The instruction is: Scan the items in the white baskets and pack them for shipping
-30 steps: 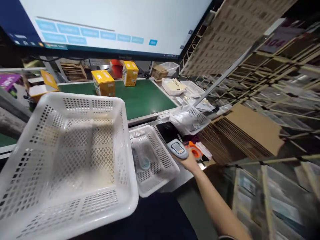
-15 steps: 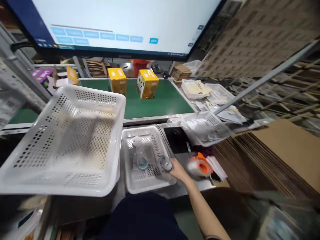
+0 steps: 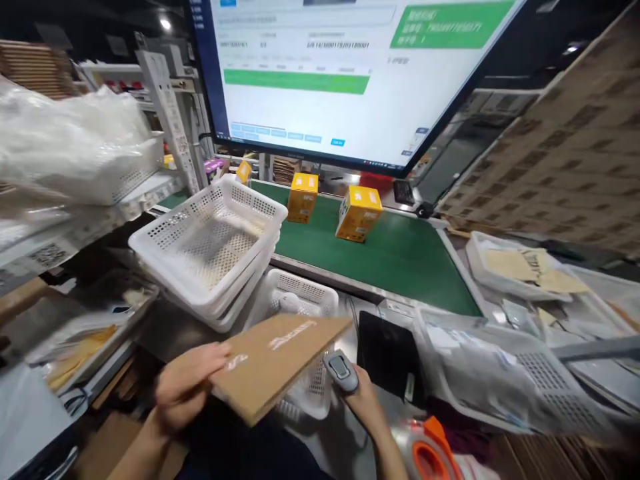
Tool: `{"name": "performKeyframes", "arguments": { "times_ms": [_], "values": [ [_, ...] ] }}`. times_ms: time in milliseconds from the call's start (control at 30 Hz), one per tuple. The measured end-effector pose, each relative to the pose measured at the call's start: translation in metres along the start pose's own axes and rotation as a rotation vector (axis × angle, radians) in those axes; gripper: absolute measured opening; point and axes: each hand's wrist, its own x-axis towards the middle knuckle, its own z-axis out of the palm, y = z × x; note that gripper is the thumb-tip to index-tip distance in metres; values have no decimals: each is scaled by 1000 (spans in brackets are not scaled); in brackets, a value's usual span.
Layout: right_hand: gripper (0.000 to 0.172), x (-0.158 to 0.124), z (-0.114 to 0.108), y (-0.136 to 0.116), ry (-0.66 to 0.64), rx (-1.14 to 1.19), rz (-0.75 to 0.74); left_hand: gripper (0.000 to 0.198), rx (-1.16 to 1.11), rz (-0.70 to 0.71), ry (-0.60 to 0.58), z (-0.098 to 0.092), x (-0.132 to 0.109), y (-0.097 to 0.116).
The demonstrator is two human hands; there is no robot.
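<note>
- The left hand (image 3: 187, 393) is closed on the near corner of a flat brown cardboard piece (image 3: 277, 363), thumb on top and fingers beneath, holding it tilted above the front edge of the surface (image 3: 170, 330).
- The right hand (image 3: 363, 403) is wrapped around a grey handheld scanner (image 3: 341, 369), whose head sits just beside the right edge of the cardboard.
- The cardboard piece bears pale printed lettering and partly covers a small white perforated basket (image 3: 300, 300) standing on the surface beneath it.
- To the left of that basket, a stack of larger white perforated baskets (image 3: 210, 240) rests at an angle.
- A black pad (image 3: 385, 353) lies just right of the scanner; an orange-and-white tape dispenser (image 3: 425, 457) sits nearer the person, at the lower edge of the view.
- Beyond the baskets runs a green conveyor belt (image 3: 400, 260) carrying two yellow boxes (image 3: 359, 213), well apart from the hands.
- A large monitor (image 3: 345, 73) above the belt shows green bars.
- At right, a basket of clear plastic bags (image 3: 500, 380) sits near the pad.
</note>
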Motion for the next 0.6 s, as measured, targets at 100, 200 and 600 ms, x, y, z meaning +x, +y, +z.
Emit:
{"name": "performKeyframes", "arguments": {
  "times_ms": [100,200,600],
  "values": [
    [67,-17,-23,27,116,111,16,62,136,153,-77,46,4,9],
    [74,-29,-44,55,217,188,49,66,387,59,-203,31,16,-13],
    [80,-45,-68,18,275,219,70,30,437,-529,-642,-132,214,-111]
  ]
}}
